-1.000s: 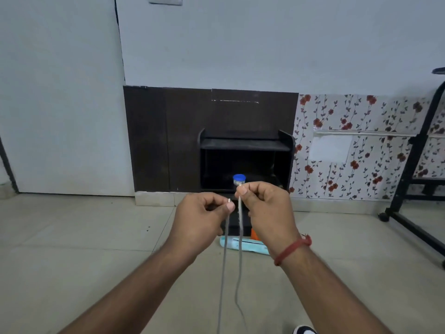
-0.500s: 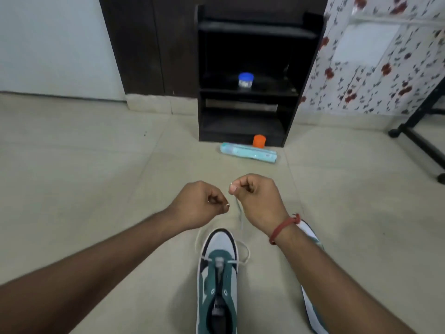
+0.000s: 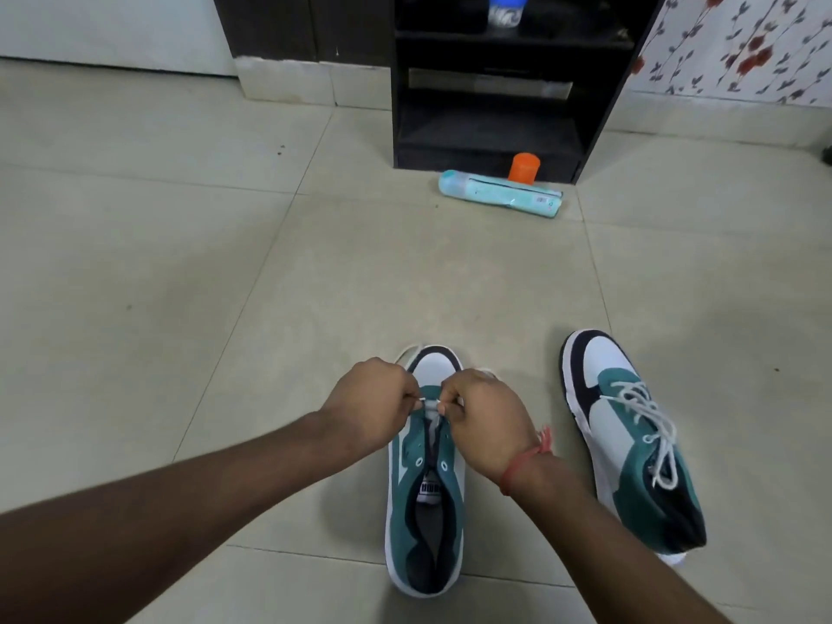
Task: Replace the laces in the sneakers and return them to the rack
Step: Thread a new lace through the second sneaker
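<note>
thin white lace [image 3: 431, 405], suede-like sneaker [image 3: 425, 502]

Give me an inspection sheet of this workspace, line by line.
Surface: tiled floor.
Job's things: near sneaker, eyelets mostly unlaced; laced sneaker to its right; black rack ahead.
Clutter: orange cap, teal packet by the rack; blue-lidded jar on a shelf.
Grippers: left hand and right hand each pinch the lace at the toe-end eyelets.
Cables: nothing seen.
Surroundings: floral wallpaper.
</note>
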